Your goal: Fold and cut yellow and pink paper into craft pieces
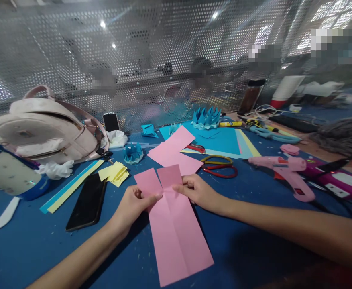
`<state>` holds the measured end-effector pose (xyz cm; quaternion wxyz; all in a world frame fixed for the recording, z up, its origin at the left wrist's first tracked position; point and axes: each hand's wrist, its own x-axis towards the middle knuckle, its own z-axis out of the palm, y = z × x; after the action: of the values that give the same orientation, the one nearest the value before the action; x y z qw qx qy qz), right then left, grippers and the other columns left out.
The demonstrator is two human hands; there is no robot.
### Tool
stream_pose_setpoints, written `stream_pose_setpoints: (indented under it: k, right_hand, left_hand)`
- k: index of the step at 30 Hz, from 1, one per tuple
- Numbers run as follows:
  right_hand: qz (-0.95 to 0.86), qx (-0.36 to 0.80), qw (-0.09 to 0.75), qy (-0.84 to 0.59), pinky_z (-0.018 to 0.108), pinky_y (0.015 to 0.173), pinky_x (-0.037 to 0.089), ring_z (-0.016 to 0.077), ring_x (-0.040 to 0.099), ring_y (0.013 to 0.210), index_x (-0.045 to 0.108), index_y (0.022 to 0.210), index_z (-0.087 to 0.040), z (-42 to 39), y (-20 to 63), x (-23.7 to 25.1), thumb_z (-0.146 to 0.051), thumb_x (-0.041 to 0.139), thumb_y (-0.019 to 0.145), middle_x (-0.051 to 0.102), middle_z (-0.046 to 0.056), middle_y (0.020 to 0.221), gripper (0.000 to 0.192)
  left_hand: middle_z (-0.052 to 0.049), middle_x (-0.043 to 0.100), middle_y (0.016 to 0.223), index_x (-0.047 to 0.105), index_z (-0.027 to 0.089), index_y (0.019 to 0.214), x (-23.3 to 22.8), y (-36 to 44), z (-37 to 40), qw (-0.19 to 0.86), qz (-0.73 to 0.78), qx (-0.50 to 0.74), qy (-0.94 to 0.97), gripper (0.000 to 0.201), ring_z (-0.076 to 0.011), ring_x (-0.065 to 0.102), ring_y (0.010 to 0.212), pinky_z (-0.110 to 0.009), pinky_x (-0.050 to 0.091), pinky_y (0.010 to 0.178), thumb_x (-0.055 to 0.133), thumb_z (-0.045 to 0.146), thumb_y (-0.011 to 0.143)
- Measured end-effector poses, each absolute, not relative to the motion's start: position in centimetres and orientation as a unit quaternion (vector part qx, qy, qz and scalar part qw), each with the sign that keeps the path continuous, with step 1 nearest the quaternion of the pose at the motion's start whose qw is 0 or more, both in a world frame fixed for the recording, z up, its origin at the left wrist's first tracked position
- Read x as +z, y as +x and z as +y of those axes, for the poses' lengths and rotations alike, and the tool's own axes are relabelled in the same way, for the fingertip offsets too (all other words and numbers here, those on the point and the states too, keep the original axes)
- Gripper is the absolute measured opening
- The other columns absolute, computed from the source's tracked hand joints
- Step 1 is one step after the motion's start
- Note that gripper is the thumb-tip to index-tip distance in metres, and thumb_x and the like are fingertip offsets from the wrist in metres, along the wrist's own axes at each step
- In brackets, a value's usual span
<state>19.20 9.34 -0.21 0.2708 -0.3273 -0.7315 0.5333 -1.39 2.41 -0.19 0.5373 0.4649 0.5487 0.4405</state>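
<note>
A long pink paper strip lies on the blue table, creased down its middle, with its two far flaps folded outward. My left hand pinches the left flap with thumb on top. My right hand pinches the right flap at the fold. More pink sheets lie just beyond the strip.
A black phone and blue-yellow strips lie left, with yellow squares. A pink backpack sits far left. Scissors, a pink glue gun, blue paper flowers and blue sheets lie right.
</note>
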Motion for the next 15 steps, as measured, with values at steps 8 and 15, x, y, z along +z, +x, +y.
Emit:
stream_pose_setpoints:
  k: [8,15]
  right_hand:
    - [-0.719,0.557,0.282,-0.306,0.024,0.041,0.023,0.0078,0.035,0.043,0.052,0.059,-0.016,9.3,19.08,0.24,-0.065,0.06,0.078,0.042,-0.004,0.048,0.053]
    - [-0.701,0.566,0.297,-0.315,0.022,0.04,0.023,0.007,0.035,0.043,0.052,0.063,-0.017,9.33,19.13,0.27,-0.064,0.061,0.079,0.041,-0.005,0.05,0.051]
  left_hand:
    - [-0.007,0.072,0.077,0.072,0.012,0.087,0.0,-1.2,2.28,0.56,0.537,0.446,0.446,0.042,-0.0177,0.066,0.065,-0.025,0.05,0.061,0.083,0.046,0.066]
    - [-0.008,0.074,0.076,0.074,0.012,0.085,0.44,-1.3,2.59,0.588,0.537,0.422,0.434,0.044,-0.0192,0.068,0.067,-0.026,0.052,0.063,0.086,0.046,0.06]
